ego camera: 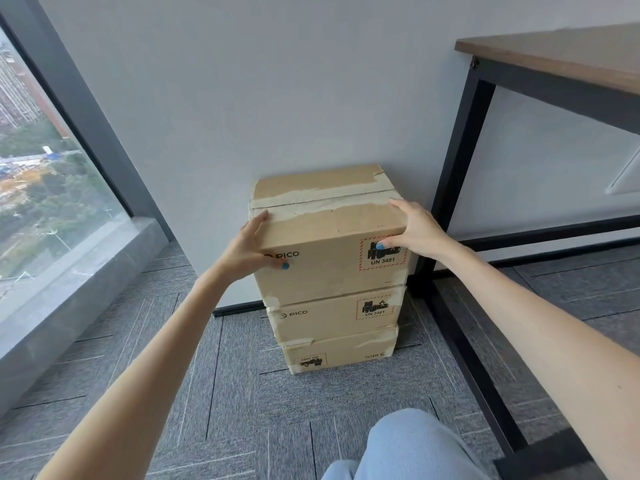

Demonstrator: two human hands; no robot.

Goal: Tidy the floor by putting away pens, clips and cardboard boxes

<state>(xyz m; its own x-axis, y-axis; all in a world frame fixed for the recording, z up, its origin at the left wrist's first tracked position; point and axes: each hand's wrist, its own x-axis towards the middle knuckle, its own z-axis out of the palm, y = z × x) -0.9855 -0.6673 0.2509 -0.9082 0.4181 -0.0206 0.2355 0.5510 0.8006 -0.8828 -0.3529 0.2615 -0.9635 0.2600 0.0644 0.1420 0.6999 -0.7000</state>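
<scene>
Three cardboard boxes stand stacked on the grey carpet floor (225,393) in the head view, close against a white wall (242,98). The left grip (247,252) grasps the top box (329,268) at its near left corner. Its fingers reach up along the left side to the taped top edge, and its thumb, the nail painted blue, presses the front face just beside the printed PICO mark. The right grip (415,233) grasps the same box at the near right corner, with the fingers laid over the top edge and the thumb down on the front face, touching the red-bordered UN 3481 label (384,261). Between the two grips, worn pale tape runs across the lid of the top box. Directly below the grips the middle box (322,317) carries it and shows the same mark and label. Under that the bottom box (343,353) rests on the carpet with its print upside down. Right of the right grip, near the stack, stands a wooden surface (554,53) on a black metal frame (457,174). Well to the left of the left grip, a large window (45,168) with a grey sill (69,289) looks out over buildings and trees. Below both grips and nearer to the camera, a knee in light blue trousers (408,445) shows at the bottom edge.
</scene>
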